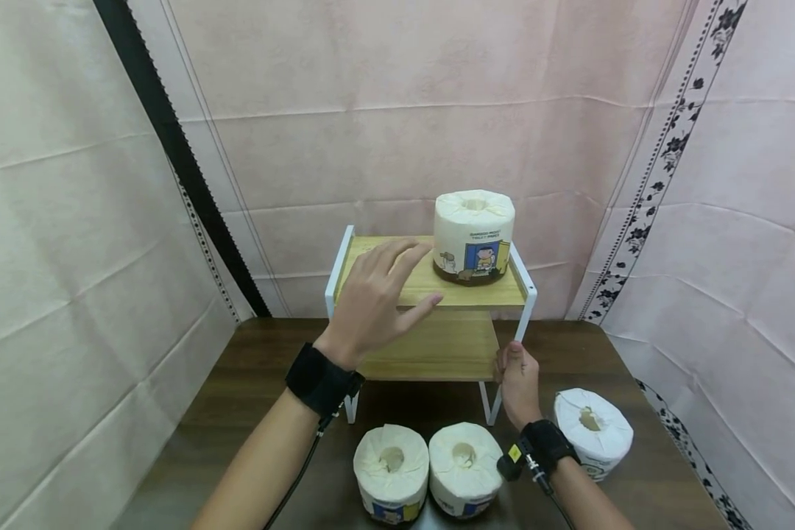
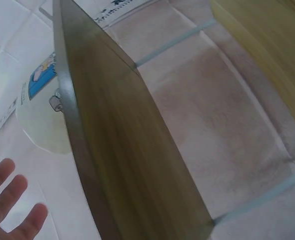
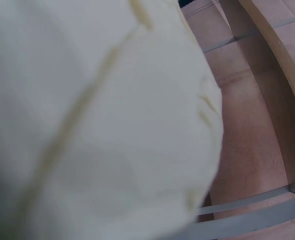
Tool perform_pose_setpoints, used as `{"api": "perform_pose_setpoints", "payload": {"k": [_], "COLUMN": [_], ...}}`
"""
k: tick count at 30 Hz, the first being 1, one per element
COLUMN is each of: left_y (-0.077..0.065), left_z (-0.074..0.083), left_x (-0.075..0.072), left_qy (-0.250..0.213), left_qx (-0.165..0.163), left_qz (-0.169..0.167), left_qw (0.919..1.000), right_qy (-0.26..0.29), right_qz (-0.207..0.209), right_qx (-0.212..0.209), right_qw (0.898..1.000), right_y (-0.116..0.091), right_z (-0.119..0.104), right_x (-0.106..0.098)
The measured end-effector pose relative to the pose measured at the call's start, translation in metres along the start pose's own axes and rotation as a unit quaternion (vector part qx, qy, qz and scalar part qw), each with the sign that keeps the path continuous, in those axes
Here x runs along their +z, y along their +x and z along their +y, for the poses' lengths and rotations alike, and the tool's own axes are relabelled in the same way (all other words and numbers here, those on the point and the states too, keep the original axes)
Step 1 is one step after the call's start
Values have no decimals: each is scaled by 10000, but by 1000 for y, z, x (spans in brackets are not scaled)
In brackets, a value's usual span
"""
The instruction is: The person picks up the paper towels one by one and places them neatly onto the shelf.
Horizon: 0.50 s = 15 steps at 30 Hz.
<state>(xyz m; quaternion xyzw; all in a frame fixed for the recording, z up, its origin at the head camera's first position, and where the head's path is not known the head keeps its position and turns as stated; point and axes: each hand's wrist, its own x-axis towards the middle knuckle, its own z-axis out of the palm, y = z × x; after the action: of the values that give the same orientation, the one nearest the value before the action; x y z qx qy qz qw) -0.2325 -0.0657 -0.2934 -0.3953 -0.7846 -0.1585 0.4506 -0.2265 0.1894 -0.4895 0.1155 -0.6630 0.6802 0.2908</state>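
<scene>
A two-tier rack with wooden shelves [image 1: 430, 350] and a white metal frame [image 1: 525, 313] stands on the table. On its top shelf, toward the right, sits a wrapped toilet paper roll [image 1: 473, 239], which the left wrist view shows partly behind the shelf board [image 2: 122, 140]. My left hand [image 1: 374, 298] hovers by the top shelf's left front, fingers spread and holding nothing. Lower down, my right hand [image 1: 520, 379] grips the rack's right front leg, thumb up. A toilet paper roll [image 3: 132, 115] fills much of the right wrist view and hides the right hand there.
Two wrapped toilet paper rolls stand side by side before the rack, a left one [image 1: 391, 475] and a right one [image 1: 465, 471]. Another roll [image 1: 595, 430] is right of my right wrist. Light cloth [image 1: 397, 147] encloses the dark wooden table [image 1: 238, 412] behind and at both sides.
</scene>
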Motion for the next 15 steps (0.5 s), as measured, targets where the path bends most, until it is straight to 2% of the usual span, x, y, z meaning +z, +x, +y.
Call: {"api": "perform_pose_setpoints", "payload": {"k": [4,9,15], "left_y": [-14,-36,-66], "left_z": [-1,-5,-12], "left_x": [-2,-2,1], "left_qy": [213,182,232], "left_qx": [-275,-717,-1005], "left_qz": [271,603,1068], "left_qw": [9990,9954,9889], "right_qy": [-97,3,12], "right_qz": [31,86,101], "right_qx": [22,64,126], "right_qw": [9999,9999,9999], "right_y": [-1,-1,-1], "right_z": [0,0,1], "right_x": [-2,-1,1]}}
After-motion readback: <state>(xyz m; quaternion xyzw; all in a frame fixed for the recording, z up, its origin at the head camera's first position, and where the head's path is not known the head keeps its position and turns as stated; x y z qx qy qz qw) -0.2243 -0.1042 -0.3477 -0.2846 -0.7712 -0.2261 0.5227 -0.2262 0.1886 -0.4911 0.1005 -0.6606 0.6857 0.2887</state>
